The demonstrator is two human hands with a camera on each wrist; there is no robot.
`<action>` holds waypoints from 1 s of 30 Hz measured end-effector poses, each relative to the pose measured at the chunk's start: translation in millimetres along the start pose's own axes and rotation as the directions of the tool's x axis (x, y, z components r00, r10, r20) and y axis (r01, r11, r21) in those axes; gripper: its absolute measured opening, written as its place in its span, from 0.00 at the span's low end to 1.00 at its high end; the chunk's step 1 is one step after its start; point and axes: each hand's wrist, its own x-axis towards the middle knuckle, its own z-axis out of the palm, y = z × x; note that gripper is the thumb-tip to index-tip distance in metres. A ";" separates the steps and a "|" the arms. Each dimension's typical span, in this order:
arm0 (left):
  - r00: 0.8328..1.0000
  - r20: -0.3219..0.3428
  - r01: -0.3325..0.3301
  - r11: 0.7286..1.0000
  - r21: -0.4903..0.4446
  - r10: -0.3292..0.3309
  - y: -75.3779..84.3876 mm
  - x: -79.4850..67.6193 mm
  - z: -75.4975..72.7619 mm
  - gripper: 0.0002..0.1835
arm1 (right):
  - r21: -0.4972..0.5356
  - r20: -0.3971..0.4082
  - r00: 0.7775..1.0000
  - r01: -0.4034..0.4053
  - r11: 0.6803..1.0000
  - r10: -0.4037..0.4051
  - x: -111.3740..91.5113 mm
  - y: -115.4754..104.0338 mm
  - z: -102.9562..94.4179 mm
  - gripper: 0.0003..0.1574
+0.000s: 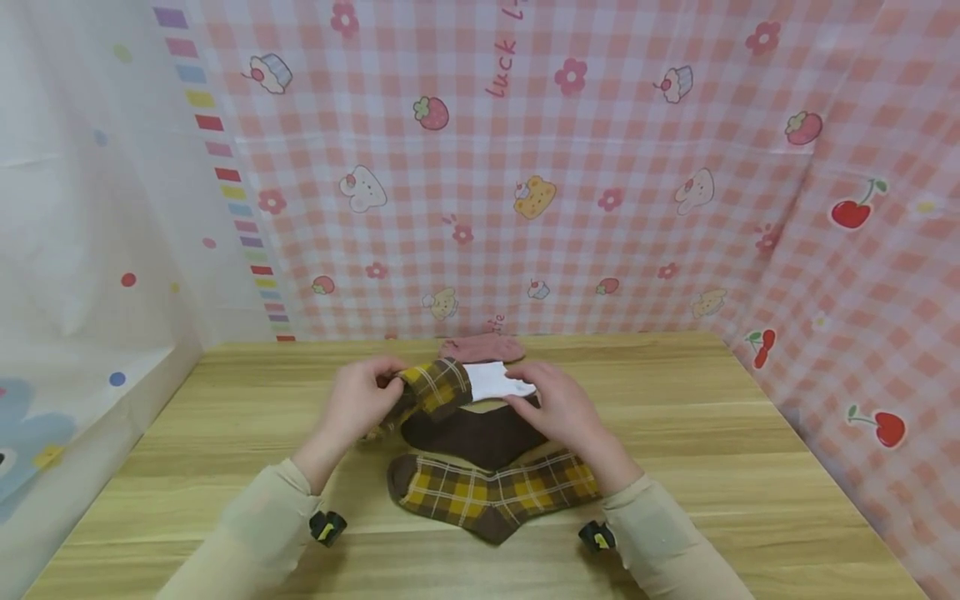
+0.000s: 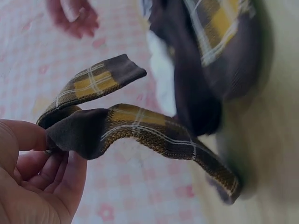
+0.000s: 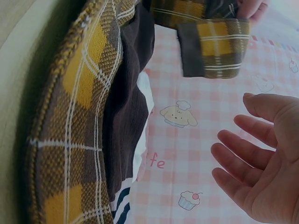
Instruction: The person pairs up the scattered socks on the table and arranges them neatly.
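Between thumb and fingers, my left hand (image 1: 358,402) pinches a brown-and-yellow plaid sock (image 2: 135,122) near its dark heel. Both ends of that sock hang away from the grip, the cuff toward the right. My right hand (image 3: 268,161) is held with fingers spread and loosely bent, nothing in it, above the right end of a white sock (image 1: 487,381). A dark brown sock (image 1: 476,436) lies nearer on the table. In front of it, the matching plaid sock (image 1: 491,493) lies flat, toe to the left.
A pink sock (image 1: 482,348) lies at the table's back edge, by the pink checked cloth (image 1: 585,250). Striped white fabric (image 3: 122,205) shows beside the dark sock in the right wrist view. Small black devices (image 1: 327,527) sit at both wrists. The wooden table (image 1: 720,467) extends both ways.
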 end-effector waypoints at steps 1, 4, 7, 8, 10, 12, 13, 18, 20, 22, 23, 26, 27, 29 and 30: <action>1.000 0.009 -0.009 1.000 0.006 0.009 -0.4 -1.2 4.3 0.10 | 0.001 -0.001 1.000 0.003 1.000 -0.003 -0.3 0.1 -0.3 0.21; 0.998 0.049 -0.041 0.999 0.011 0.040 -1.4 -6.0 14.3 0.09 | -0.001 0.003 1.000 0.006 1.000 -0.006 -1.0 1.1 -0.4 0.21; 0.991 0.107 -0.079 0.997 0.012 0.078 -2.5 -11.4 20.3 0.08 | -0.013 0.016 1.000 0.000 1.000 0.000 -1.6 2.3 -0.2 0.20; 0.988 0.130 -0.088 0.996 0.009 0.086 -3.0 -13.2 21.3 0.07 | -0.016 0.021 1.000 -0.004 1.000 0.004 -1.9 2.6 -0.2 0.20; 0.979 0.173 -0.105 0.994 -0.002 0.104 -4.2 -16.1 21.8 0.08 | -0.024 0.026 1.000 -0.010 1.000 0.010 -2.3 3.5 0.0 0.20; 0.973 0.203 -0.111 0.994 -0.017 0.112 -5.5 -18.3 20.5 0.09 | -0.027 0.031 0.999 -0.015 1.000 0.016 -2.9 4.2 0.0 0.20; 0.971 0.210 -0.112 0.993 -0.023 0.115 -6.4 -19.0 19.4 0.09 | -0.026 0.033 0.999 -0.017 1.000 0.018 -3.1 4.4 -0.1 0.20; 0.976 0.187 -0.108 0.994 -0.030 0.112 -12.3 -20.5 12.2 0.11 | -0.020 0.054 0.999 -0.005 1.000 0.006 -3.8 4.8 -0.1 0.20; 0.978 0.180 -0.107 0.994 -0.021 0.109 -15.7 -20.6 9.3 0.11 | -0.017 0.074 0.997 0.012 1.000 -0.010 -4.1 5.8 0.8 0.20; 0.978 0.181 -0.107 0.994 -0.004 0.106 -19.6 -20.4 6.3 0.12 | -0.009 0.103 0.994 0.032 0.999 -0.031 -4.5 6.9 1.8 0.20; 0.978 0.181 -0.107 0.994 0.002 0.105 -21.4 -20.2 4.6 0.13 | -0.007 0.120 0.992 0.044 0.999 -0.042 -4.9 7.8 2.3 0.19; 0.978 0.184 -0.099 0.995 0.022 0.093 -27.2 -18.9 -0.2 0.14 | 0.005 0.166 0.982 0.087 0.996 -0.086 -5.5 9.8 3.5 0.19; 0.979 0.185 -0.095 0.995 0.030 0.088 -29.5 -18.2 -1.7 0.15 | 0.005 0.178 0.979 0.103 0.995 -0.102 -5.7 10.0 3.7 0.19; 0.980 0.187 -0.078 0.996 0.045 0.069 -33.7 -16.9 -5.3 0.16 | -0.001 0.200 0.971 0.136 0.991 -0.133 -5.7 10.6 4.4 0.19; 0.981 0.187 -0.070 0.996 0.053 0.059 -36.2 -16.2 -7.0 0.16 | -0.001 0.212 0.967 0.146 0.989 -0.143 -5.7 10.6 4.6 0.19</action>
